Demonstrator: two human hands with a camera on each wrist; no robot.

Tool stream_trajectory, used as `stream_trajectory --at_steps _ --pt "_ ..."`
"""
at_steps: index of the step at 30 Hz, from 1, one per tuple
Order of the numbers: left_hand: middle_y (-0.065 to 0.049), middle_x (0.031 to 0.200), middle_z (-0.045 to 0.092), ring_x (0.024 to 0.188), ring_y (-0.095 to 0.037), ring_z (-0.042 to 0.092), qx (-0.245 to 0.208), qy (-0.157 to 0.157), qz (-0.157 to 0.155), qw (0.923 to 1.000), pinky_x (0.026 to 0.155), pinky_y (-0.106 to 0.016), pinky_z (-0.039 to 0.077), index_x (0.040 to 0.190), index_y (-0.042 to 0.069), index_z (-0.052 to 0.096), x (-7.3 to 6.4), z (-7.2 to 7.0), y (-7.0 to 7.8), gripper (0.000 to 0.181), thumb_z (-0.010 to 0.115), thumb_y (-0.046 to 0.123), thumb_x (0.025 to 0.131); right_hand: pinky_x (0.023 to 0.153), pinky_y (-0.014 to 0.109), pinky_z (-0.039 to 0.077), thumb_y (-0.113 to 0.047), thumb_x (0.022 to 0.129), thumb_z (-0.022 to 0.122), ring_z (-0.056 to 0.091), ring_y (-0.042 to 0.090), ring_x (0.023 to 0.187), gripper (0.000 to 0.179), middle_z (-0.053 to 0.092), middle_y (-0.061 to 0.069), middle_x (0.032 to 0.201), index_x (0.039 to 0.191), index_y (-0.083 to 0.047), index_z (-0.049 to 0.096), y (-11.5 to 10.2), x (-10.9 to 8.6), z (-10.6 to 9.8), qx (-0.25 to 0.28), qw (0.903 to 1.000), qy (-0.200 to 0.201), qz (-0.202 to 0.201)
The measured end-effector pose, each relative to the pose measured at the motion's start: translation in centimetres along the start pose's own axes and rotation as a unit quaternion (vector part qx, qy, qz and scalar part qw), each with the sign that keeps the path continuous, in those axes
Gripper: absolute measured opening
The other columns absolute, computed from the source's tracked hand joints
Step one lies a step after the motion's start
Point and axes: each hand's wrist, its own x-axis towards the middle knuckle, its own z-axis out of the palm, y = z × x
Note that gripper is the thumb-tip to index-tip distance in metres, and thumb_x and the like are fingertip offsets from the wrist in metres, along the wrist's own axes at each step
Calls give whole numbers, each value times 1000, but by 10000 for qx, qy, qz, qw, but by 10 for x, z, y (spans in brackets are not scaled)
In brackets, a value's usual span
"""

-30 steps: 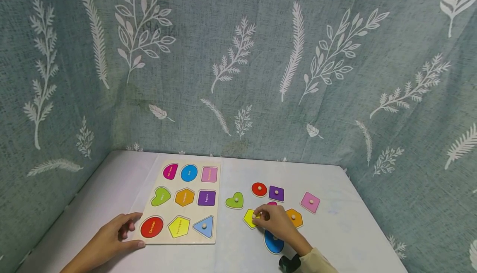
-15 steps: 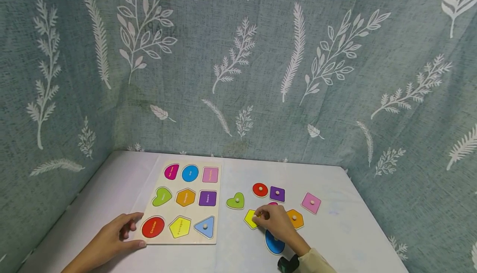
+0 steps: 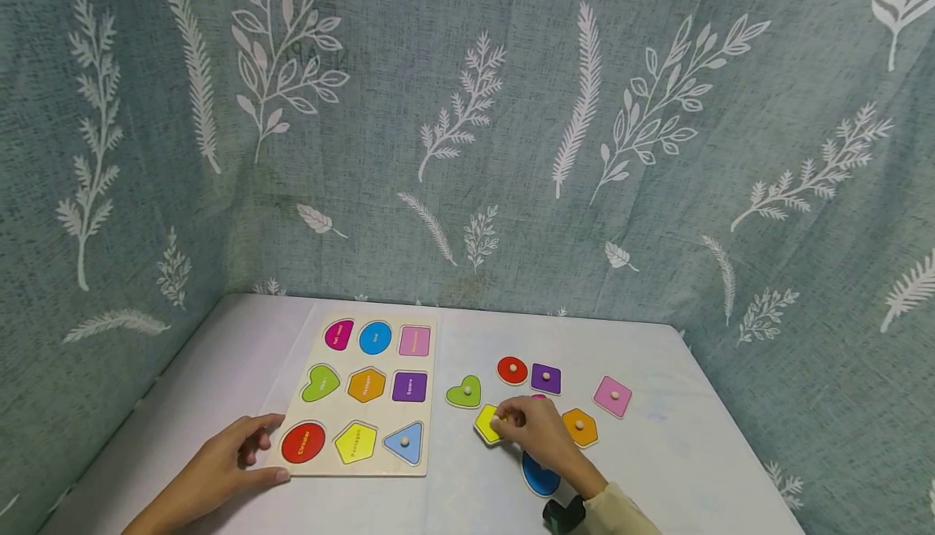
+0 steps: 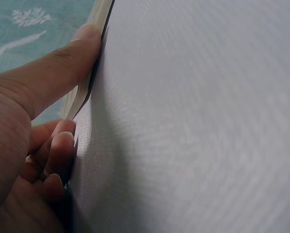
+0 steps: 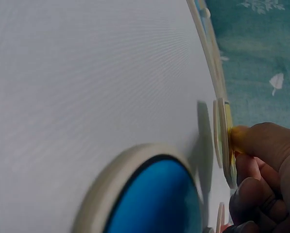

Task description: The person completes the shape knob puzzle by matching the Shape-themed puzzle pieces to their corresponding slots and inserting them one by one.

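Note:
My right hand [image 3: 536, 432] pinches the knob of a yellow pentagon puzzle piece [image 3: 487, 425], right of the wooden puzzle board [image 3: 431, 405]. In the right wrist view the yellow pentagon piece [image 5: 226, 145] stands a little off the white tabletop, its shadow apart from it. My left hand [image 3: 222, 470] is at the board's near left corner, thumb and index finger touching its edges, the other fingers loosely bent. The board carries printed shapes, among them a yellow pentagon [image 3: 355, 442]. A blue triangle piece [image 3: 404, 442] with a knob sits in its near right slot.
Loose knobbed pieces lie around my right hand: a green heart [image 3: 464, 391], a red circle [image 3: 513, 370], a purple square [image 3: 546, 378], a pink piece [image 3: 612, 396], an orange hexagon [image 3: 580, 428] and a blue oval [image 3: 540, 474]. A magenta piece [image 3: 538, 396] is mostly hidden.
My right hand has raised the yellow pentagon piece slightly and shifted it a little left. The left hand stays at the board's corner; the whole view drifts slightly.

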Motion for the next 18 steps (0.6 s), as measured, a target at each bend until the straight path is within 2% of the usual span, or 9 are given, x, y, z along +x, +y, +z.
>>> stream_trajectory --at_steps 8,15,18 --pt "-3 93 49 80 -16 47 40 -5 55 10000 68 -23 47 137 -7 56 0 0 0 93 98 35 66 55 20 46 -24 91 80 51 4 63 6 56 -12 68 92 -19 75 -5 4 4 117 9997 -49 -229" --pt "-3 91 49 78 -17 48 17 45 -25 10000 67 -23 47 138 -5 57 2 2 0 95 98 37 63 55 20 45 -23 91 80 51 4 63 6 56 -11 68 92 -19 75 -12 9 8 216 9993 -42 -309" --pt "-4 92 49 78 -16 47 56 37 68 10000 67 -23 46 137 -7 57 1 1 -1 93 98 34 65 55 20 45 -23 91 80 51 4 64 7 56 -11 68 92 -18 76 -16 12 11 214 9993 -81 -301"
